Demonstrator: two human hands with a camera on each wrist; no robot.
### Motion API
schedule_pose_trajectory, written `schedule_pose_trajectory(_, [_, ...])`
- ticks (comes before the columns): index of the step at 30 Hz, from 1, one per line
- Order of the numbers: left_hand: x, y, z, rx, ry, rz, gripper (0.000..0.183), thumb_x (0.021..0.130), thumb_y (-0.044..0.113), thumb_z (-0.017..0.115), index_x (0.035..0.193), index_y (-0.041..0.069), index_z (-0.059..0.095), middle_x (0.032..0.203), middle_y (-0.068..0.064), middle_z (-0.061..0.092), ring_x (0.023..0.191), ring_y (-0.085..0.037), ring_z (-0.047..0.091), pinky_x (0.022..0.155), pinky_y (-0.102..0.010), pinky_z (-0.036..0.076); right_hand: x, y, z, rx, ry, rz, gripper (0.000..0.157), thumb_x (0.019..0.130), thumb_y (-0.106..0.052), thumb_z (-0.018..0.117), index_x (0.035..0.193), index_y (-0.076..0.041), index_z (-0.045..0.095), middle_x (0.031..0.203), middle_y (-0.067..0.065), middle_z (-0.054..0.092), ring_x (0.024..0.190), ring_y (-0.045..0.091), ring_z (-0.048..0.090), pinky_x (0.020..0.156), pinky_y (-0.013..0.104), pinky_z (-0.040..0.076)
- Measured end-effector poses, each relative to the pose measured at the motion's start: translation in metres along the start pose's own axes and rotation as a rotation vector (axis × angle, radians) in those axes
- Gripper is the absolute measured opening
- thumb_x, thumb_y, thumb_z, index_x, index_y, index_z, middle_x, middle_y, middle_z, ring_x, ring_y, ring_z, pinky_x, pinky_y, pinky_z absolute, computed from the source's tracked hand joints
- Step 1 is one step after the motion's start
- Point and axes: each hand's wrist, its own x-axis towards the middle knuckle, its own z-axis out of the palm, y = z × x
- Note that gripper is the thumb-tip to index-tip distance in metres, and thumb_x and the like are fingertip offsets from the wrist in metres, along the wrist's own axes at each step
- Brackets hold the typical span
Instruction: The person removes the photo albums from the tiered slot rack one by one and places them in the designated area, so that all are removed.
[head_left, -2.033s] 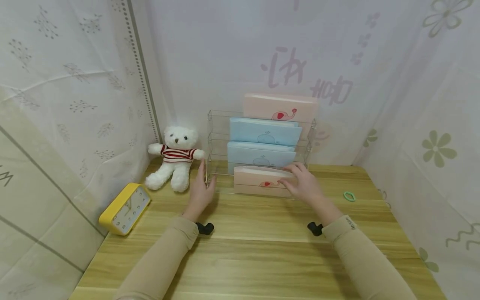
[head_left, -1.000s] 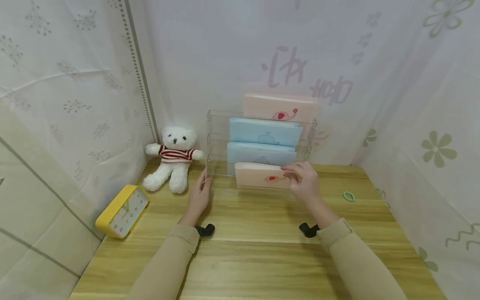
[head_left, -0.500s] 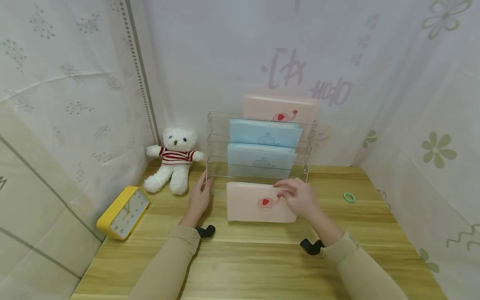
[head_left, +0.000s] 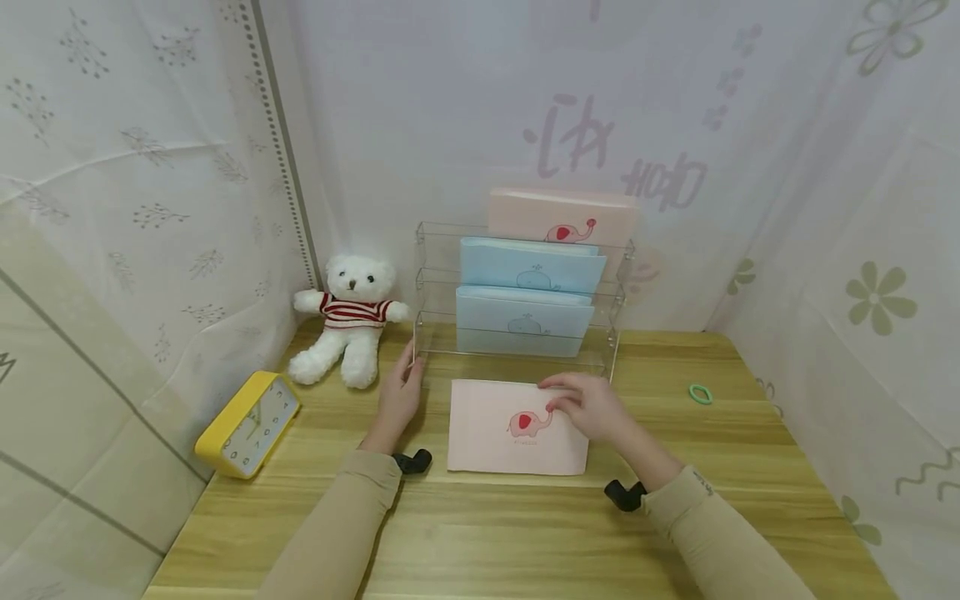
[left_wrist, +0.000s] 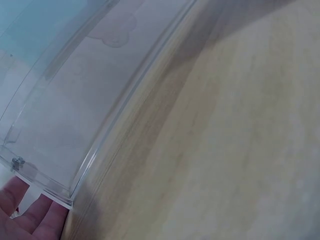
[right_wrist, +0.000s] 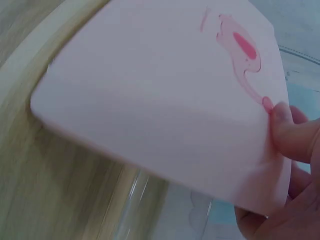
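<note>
In the head view my right hand (head_left: 596, 407) pinches the upper right edge of a pink notebook (head_left: 483, 433) with a red elephant drawn on its cover. The right wrist view shows the thumb on the cover and the fingers behind it. The notebook is in front of a clear acrylic rack (head_left: 438, 333), tilted over the wooden table. My left hand (head_left: 397, 397) holds the front edge of the rack's left side, its fingers partly hidden by the panel. Two blue whale notebooks (head_left: 495, 333) and another pink elephant notebook (head_left: 525, 208) stand in the rack's tiers.
A white teddy bear (head_left: 351, 312) in a striped sweater sits left of the rack, close to my left hand. A yellow alarm clock (head_left: 243, 425) stands at the table's left edge. A small green ring (head_left: 701, 393) lies on the right.
My right hand has lifted the pink notebook out of the rack's lowest tier and brought it forward, tilting its cover upward. My left hand, earlier spread beside the rack, has settled on its side.
</note>
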Motion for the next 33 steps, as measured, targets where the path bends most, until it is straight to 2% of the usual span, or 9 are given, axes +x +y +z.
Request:
schedule_pose_trajectory(3, [0.000, 0.000, 0.000, -0.003, 0.001, -0.001, 0.055, 0.119, 0.033, 0.051, 0.173, 0.030, 0.040, 0.169, -0.019, 0.052, 0.146, -0.047, 0.060, 0.121, -0.066, 0.047, 0.001, 0.006, 0.000, -0.096, -0.011, -0.109, 0.031, 0.096, -0.013, 0.086, 0.127, -0.018, 0.082, 0.130, 0.005, 0.082, 0.124, 0.031, 0.077, 0.106, 0.053, 0.062])
schedule_pose_trajectory(5, [0.000, 0.000, 0.001, -0.009, -0.002, -0.005, 0.055, 0.119, 0.034, 0.051, 0.172, 0.032, 0.040, 0.169, -0.018, 0.052, 0.146, -0.047, 0.060, 0.121, -0.066, 0.047, 0.000, 0.010, 0.000, -0.131, -0.025, -0.151, 0.032, 0.095, -0.016, 0.087, 0.126, -0.020, 0.083, 0.128, 0.003, 0.083, 0.123, 0.031, 0.076, 0.106, 0.053, 0.061])
schedule_pose_trajectory(10, [-0.001, -0.001, 0.001, -0.008, 0.006, -0.008, 0.055, 0.118, 0.035, 0.052, 0.172, 0.033, 0.041, 0.169, -0.018, 0.053, 0.146, -0.047, 0.061, 0.121, -0.067, 0.047, -0.004, 0.018, 0.005, -0.142, -0.082, -0.178, 0.031, 0.095, -0.019, 0.088, 0.125, -0.023, 0.084, 0.124, 0.000, 0.083, 0.114, 0.026, 0.074, 0.097, 0.045, 0.062])
schedule_pose_trajectory(15, [0.000, -0.002, 0.001, 0.010, 0.018, 0.004, 0.055, 0.118, 0.032, 0.051, 0.172, 0.031, 0.041, 0.169, -0.019, 0.052, 0.144, -0.048, 0.061, 0.120, -0.067, 0.048, -0.010, 0.023, 0.016, -0.172, -0.124, -0.241, 0.031, 0.094, -0.022, 0.088, 0.124, -0.025, 0.085, 0.124, -0.004, 0.084, 0.116, 0.024, 0.076, 0.099, 0.041, 0.064])
schedule_pose_trajectory(21, [0.001, -0.003, 0.000, 0.011, 0.015, 0.013, 0.055, 0.118, 0.034, 0.052, 0.172, 0.032, 0.041, 0.170, -0.017, 0.052, 0.143, -0.047, 0.062, 0.119, -0.067, 0.048, -0.022, 0.019, 0.028, -0.186, -0.227, -0.221, 0.028, 0.097, -0.024, 0.085, 0.125, -0.028, 0.084, 0.125, -0.008, 0.083, 0.113, 0.019, 0.073, 0.098, 0.037, 0.062])
schedule_pose_trajectory(26, [-0.001, -0.001, 0.000, 0.007, 0.012, 0.023, 0.055, 0.119, 0.032, 0.051, 0.173, 0.030, 0.040, 0.169, -0.019, 0.052, 0.144, -0.048, 0.062, 0.118, -0.067, 0.049, -0.031, 0.017, 0.035, -0.155, -0.299, -0.157, 0.029, 0.101, -0.021, 0.081, 0.128, -0.032, 0.082, 0.131, -0.010, 0.081, 0.125, 0.021, 0.073, 0.112, 0.048, 0.059])
schedule_pose_trajectory(28, [0.000, 0.000, 0.000, 0.010, 0.012, 0.025, 0.055, 0.119, 0.031, 0.051, 0.173, 0.030, 0.040, 0.169, -0.020, 0.052, 0.144, -0.048, 0.062, 0.118, -0.067, 0.049, -0.034, 0.017, 0.038, -0.136, -0.312, -0.151, 0.029, 0.102, -0.020, 0.081, 0.129, -0.031, 0.082, 0.131, -0.010, 0.081, 0.126, 0.022, 0.073, 0.113, 0.050, 0.058])
schedule_pose_trajectory(32, [0.000, 0.001, 0.000, 0.012, 0.010, 0.031, 0.055, 0.119, 0.028, 0.051, 0.173, 0.029, 0.040, 0.168, -0.021, 0.053, 0.143, -0.049, 0.062, 0.117, -0.067, 0.050, -0.040, 0.019, 0.041, -0.123, -0.334, -0.146, 0.028, 0.102, -0.022, 0.081, 0.129, -0.030, 0.082, 0.131, -0.012, 0.080, 0.127, 0.019, 0.073, 0.113, 0.046, 0.058])
schedule_pose_trajectory(33, [0.000, 0.001, 0.000, 0.009, 0.010, 0.028, 0.055, 0.119, 0.028, 0.051, 0.173, 0.030, 0.040, 0.168, -0.020, 0.053, 0.143, -0.048, 0.062, 0.117, -0.066, 0.050, -0.041, 0.019, 0.042, -0.121, -0.339, -0.148, 0.028, 0.101, -0.023, 0.082, 0.129, -0.030, 0.082, 0.131, -0.012, 0.080, 0.127, 0.019, 0.073, 0.109, 0.043, 0.061])
